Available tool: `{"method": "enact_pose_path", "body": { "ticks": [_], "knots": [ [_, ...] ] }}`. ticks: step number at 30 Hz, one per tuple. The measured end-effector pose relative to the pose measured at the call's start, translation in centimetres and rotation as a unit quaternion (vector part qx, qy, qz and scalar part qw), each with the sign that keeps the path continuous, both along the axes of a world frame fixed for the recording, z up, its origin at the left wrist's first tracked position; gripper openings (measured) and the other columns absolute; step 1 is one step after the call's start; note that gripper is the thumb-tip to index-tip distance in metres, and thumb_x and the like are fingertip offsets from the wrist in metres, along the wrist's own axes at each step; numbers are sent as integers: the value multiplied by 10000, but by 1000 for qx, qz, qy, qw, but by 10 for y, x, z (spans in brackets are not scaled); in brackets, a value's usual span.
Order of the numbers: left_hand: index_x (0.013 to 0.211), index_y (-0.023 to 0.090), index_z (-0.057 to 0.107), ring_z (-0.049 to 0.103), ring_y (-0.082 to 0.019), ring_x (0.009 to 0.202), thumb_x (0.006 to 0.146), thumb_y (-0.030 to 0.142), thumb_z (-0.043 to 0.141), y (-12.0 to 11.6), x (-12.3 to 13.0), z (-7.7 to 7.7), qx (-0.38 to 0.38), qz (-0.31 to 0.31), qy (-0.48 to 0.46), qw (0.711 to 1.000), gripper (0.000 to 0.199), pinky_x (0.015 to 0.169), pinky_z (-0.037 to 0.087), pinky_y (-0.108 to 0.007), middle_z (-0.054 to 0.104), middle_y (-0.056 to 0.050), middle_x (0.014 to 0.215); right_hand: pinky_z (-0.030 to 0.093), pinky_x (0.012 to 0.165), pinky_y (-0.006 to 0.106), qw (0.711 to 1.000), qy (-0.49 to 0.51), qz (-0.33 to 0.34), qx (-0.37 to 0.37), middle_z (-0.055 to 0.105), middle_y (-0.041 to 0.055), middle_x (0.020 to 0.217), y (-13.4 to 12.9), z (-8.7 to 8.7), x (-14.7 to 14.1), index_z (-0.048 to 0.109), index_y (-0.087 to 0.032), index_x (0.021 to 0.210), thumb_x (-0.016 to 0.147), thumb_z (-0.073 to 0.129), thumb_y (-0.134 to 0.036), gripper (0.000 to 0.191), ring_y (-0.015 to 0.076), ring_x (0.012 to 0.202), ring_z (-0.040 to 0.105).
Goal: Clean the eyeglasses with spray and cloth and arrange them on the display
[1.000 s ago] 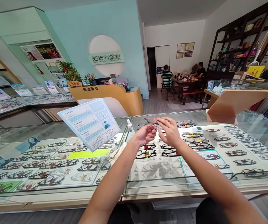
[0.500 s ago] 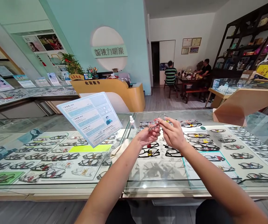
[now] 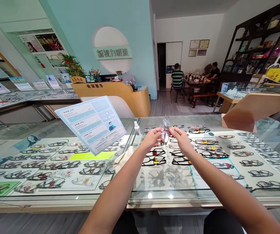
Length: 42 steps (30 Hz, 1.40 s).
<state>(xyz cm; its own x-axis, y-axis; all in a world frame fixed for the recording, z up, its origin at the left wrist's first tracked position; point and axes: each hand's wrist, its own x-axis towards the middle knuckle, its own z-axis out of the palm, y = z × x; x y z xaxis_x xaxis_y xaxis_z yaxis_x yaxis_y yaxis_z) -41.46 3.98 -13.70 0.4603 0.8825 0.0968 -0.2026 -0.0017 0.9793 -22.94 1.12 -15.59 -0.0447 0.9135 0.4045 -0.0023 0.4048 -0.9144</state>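
Above the glass display counter, a pair of thin-framed eyeglasses (image 3: 165, 130) is held between both hands, with its lenses turned nearly edge-on. My left hand (image 3: 152, 138) pinches one side of the frame. On the other side, the fingers of my right hand (image 3: 180, 137) are closed on it. Rows of eyeglasses lie under the glass below, including a black pair (image 3: 154, 160) just beneath my hands. To the left of my left hand stands a small white spray bottle (image 3: 137, 128), and a cream cloth (image 3: 124, 159) lies nearer the front.
A blue-and-white printed sign (image 3: 92, 125) leans at the left on the counter (image 3: 164, 194). A slanted wooden panel (image 3: 259, 109) stands at the right. Farther back are a yellow reception desk (image 3: 140, 102) and two seated people at a dark table (image 3: 197, 84).
The eyeglasses have turned from lying flat to nearly upright between my hands. My right hand has moved down slightly, and both hands now hold the frame from opposite sides.
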Motion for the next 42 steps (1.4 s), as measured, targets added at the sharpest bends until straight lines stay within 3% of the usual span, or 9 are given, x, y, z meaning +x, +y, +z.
{"method": "enact_pose_path", "body": {
  "ticks": [3, 6, 9, 13, 19, 22, 29, 35, 42],
  "knots": [
    [803, 165, 639, 478, -83, 560, 783, 478, 850, 2, 2, -3, 46, 27, 59, 997, 378, 558, 383, -225, 564, 34, 674, 517, 849, 363, 987, 94, 78, -103, 734, 31, 907, 8, -2, 2, 753, -233, 887, 826, 829, -600, 380, 213, 882, 648],
    [824, 173, 620, 514, -95, 603, 785, 428, 815, 4, 0, 0, 20, 23, 46, 998, 323, 584, 421, -218, 576, 28, 712, 507, 783, 317, 965, 162, 132, -158, 748, 32, 906, 11, 1, 8, 751, -227, 852, 744, 918, -563, 390, 191, 857, 656],
    [810, 190, 553, 491, -95, 591, 790, 323, 756, 7, -11, 8, -66, -21, -29, 997, 242, 538, 398, -205, 526, 31, 726, 521, 737, 288, 943, 210, 162, -204, 761, 33, 880, 14, 7, 17, 758, -228, 821, 669, 986, -481, 373, 181, 832, 680],
    [793, 194, 500, 431, -85, 563, 861, 221, 674, 11, -32, 17, -211, -90, -180, 956, 189, 517, 383, -195, 411, 40, 728, 572, 755, 302, 929, 201, 193, -242, 780, 39, 853, 17, 10, 26, 762, -217, 786, 632, 999, -414, 344, 194, 834, 718],
    [978, 152, 669, 451, -85, 551, 1019, 308, 577, 13, -45, 20, -262, -49, -279, 923, 185, 520, 383, -199, 526, 1, 749, 590, 812, 319, 927, 160, 237, -243, 800, 38, 873, 16, 9, 30, 757, -208, 777, 643, 1008, -421, 355, 204, 878, 765],
    [1168, 144, 709, 542, -104, 637, 1047, 406, 564, 14, -40, 21, -217, -2, -293, 931, 323, 548, 411, -206, 664, -54, 897, 596, 930, 358, 929, 182, 233, -225, 832, 45, 982, 15, 11, 34, 766, -229, 892, 714, 989, -460, 367, 219, 1022, 786],
    [930, 215, 688, 503, -121, 658, 873, 271, 729, -2, -3, 7, 48, 197, -99, 974, 89, 612, 387, -226, 599, 3, 819, 554, 1113, 495, 943, 188, 213, -172, 797, 93, 1356, 16, 19, 46, 629, -266, 917, 849, 898, -519, 376, 275, 1301, 734],
    [1139, 294, 848, 574, -212, 885, 871, 202, 803, -27, 12, 1, 324, 98, 167, 926, 287, 850, 438, -283, 688, -74, 1088, 555, 1090, 562, 952, 152, 221, -147, 752, 118, 1446, 14, 20, 47, 586, -273, 924, 885, 847, -572, 398, 306, 1282, 737],
    [1098, 330, 888, 598, -225, 918, 974, 301, 779, -21, 8, -4, 386, 157, 203, 886, 167, 901, 406, -295, 723, -89, 987, 508, 1168, 452, 939, 227, 230, -118, 771, 73, 1420, 12, 18, 37, 613, -272, 937, 893, 875, -449, 319, 232, 1313, 725]
  ]
}}
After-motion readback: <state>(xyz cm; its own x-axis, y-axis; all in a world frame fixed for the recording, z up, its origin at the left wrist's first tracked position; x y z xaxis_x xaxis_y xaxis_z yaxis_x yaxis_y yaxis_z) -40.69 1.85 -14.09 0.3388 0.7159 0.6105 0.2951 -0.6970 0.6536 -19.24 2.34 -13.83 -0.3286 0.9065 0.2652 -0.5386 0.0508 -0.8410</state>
